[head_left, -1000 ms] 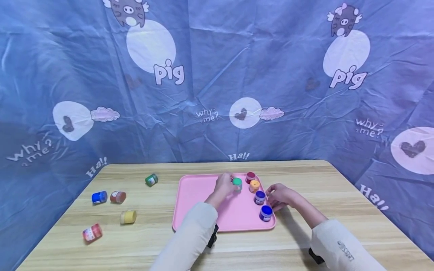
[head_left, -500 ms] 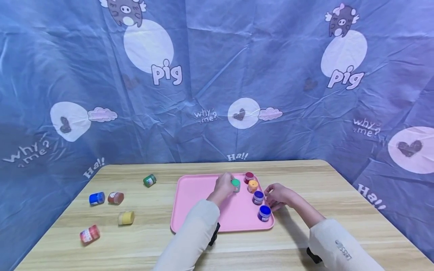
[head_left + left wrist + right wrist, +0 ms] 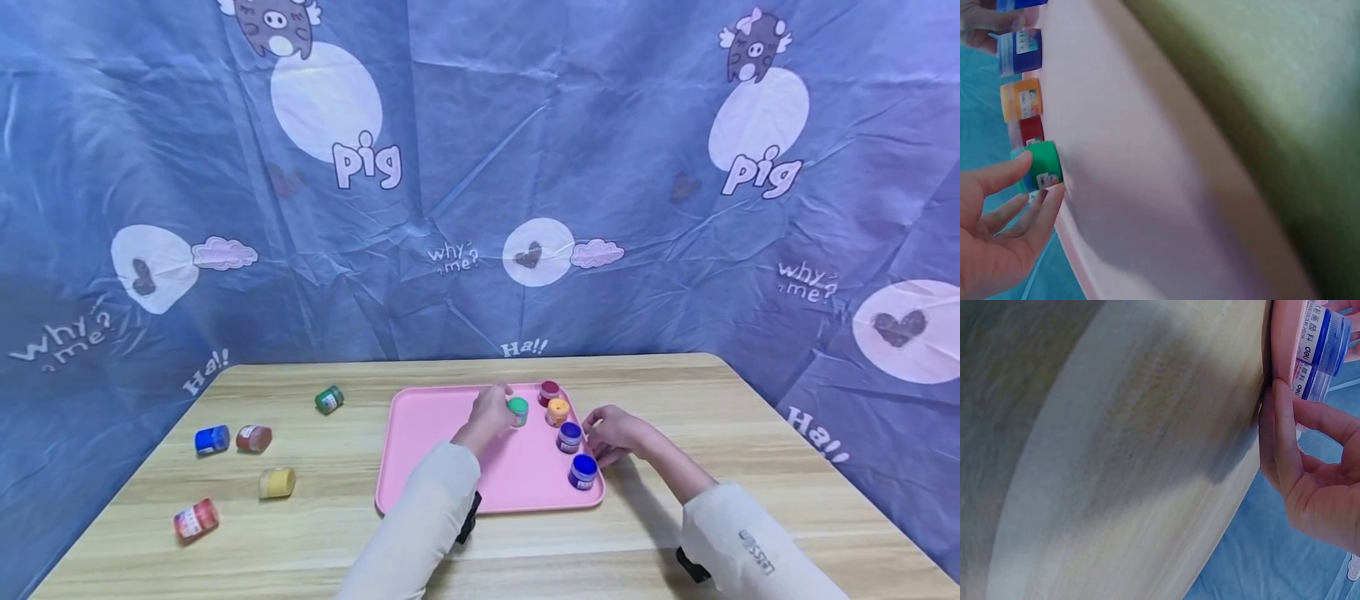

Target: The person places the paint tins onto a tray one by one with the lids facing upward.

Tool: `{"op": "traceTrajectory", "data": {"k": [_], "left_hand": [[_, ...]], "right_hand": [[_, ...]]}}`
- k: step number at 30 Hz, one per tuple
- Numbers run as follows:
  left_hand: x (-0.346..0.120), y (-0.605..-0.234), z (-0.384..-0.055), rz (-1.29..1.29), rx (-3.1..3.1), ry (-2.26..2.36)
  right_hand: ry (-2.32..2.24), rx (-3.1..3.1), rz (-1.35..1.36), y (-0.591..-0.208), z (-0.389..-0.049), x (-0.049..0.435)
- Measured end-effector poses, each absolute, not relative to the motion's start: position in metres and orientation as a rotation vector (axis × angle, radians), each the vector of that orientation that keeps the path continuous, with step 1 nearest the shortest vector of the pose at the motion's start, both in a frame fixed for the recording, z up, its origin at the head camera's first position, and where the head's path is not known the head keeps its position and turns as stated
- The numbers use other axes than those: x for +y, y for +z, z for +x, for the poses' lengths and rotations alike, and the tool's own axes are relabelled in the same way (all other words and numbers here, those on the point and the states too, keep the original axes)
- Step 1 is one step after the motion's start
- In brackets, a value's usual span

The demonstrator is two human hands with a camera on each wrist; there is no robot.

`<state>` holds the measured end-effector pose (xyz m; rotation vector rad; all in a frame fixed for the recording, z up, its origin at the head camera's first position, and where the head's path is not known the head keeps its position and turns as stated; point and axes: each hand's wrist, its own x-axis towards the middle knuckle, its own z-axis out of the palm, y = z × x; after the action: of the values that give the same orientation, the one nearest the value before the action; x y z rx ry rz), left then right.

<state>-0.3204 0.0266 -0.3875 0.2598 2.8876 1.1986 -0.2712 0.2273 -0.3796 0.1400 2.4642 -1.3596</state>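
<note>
You are at a makeshift tabletop booth; whether it is in a home, an office or a studio cannot be told. Creased blue cartoon fabric (image 3: 457, 125) hangs behind your wood-grain table (image 3: 322, 467) and along its sides, screening off the room. Its winged pigs (image 3: 274, 33), pink clouds (image 3: 225, 253) and "why me?" lettering (image 3: 453, 256) look like household cloth, and the paint jars (image 3: 583, 472) suit a craft corner.

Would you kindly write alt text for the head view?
A person's left hand grips a green jar at a pink tray, where four jars stand near the right hand. Left of the tray, five jars lie on a wooden table.
</note>
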Motion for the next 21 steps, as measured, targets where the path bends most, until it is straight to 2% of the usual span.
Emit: {"op": "traceTrajectory", "data": {"k": [8, 12, 14, 19, 21], "left_hand": [[-0.005, -0.369, -0.324, 0.368, 2.859, 1.255], [-0.03, -0.358, -0.336, 0.352, 2.896, 1.236], [-0.047, -0.359, -0.348, 0.357, 2.937, 1.216], [-0.109, -0.406, -0.429, 0.546, 3.154, 1.213], [-0.128, -0.4, -0.432, 0.507, 3.182, 1.216]], "right_hand": [[-1.37, 2.445, 0.116, -0.379, -0.271, 0.227], [-1.368, 2.447, 0.118, -0.379, -0.272, 0.228], [-1.367, 2.449, 0.122, -0.379, -0.272, 0.228], [-1.366, 2.45, 0.115, -0.38, -0.271, 0.228], [-1.359, 2.457, 0.114, -0.38, -0.271, 0.228]]}}
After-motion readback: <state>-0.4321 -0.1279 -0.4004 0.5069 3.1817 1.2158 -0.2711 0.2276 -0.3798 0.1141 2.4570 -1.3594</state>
